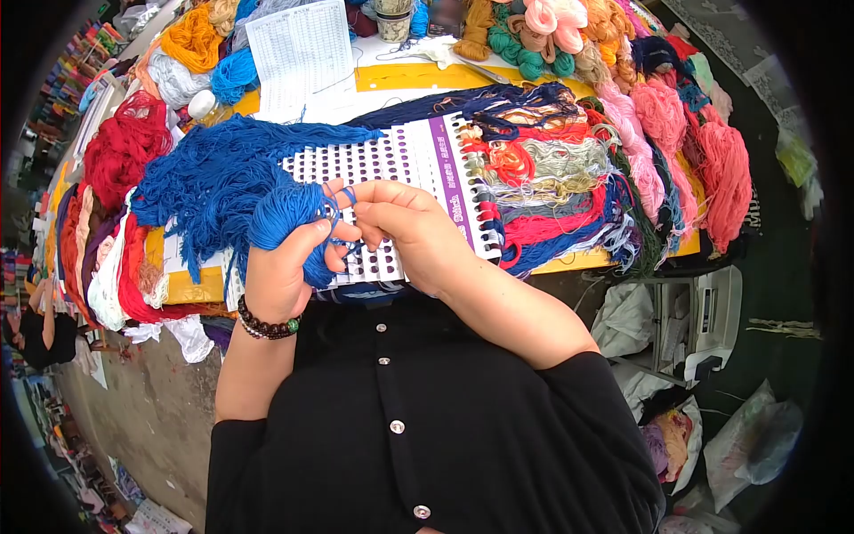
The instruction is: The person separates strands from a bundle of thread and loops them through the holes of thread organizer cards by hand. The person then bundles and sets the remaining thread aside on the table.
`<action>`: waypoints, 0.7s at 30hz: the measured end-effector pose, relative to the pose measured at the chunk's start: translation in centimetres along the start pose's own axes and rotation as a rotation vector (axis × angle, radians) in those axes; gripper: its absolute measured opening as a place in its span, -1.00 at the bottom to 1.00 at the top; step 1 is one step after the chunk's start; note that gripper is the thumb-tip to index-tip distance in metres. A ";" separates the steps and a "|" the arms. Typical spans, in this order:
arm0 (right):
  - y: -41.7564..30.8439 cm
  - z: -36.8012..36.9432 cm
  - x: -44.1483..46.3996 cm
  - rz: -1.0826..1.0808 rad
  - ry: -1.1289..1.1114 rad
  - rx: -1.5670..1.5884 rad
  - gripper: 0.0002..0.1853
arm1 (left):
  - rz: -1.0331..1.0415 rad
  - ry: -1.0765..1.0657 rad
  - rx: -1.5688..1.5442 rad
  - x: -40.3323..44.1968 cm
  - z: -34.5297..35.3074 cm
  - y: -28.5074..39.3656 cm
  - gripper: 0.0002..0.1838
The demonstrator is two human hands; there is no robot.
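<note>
My left hand, with a beaded bracelet at its wrist, is wrapped round a hank of blue thread. Close beside it, my right hand pinches a few blue strands drawn from that hank. Under both hands lies a white card with rows of punched holes and a purple printed strip. Loose blue thread hangs from the card's left part. Along its right edge, thread bundles in red, cream, grey and navy are looped through the holes.
A printed sheet lies at the back of the yellow-edged table, near scissors. Red skeins are heaped left, pink skeins hang right. A white machine-like case and plastic bags stand on the floor at right.
</note>
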State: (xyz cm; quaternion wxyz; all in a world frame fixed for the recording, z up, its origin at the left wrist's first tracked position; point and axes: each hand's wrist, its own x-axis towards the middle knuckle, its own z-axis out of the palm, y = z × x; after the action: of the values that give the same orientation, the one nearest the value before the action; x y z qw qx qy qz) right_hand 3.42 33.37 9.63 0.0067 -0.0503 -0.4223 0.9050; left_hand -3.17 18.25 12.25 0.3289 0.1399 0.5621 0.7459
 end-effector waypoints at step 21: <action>-1.5 1.0 -0.4 0.054 0.038 0.067 -0.84 | -0.002 -0.023 0.066 -0.1 0.2 -0.7 -0.61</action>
State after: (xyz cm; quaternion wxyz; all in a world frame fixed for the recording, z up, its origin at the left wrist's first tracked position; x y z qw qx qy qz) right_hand 3.66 33.56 11.45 -0.0081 -0.0786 -0.3902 0.9173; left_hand -2.78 18.43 11.62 0.3310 0.1587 0.5828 0.7250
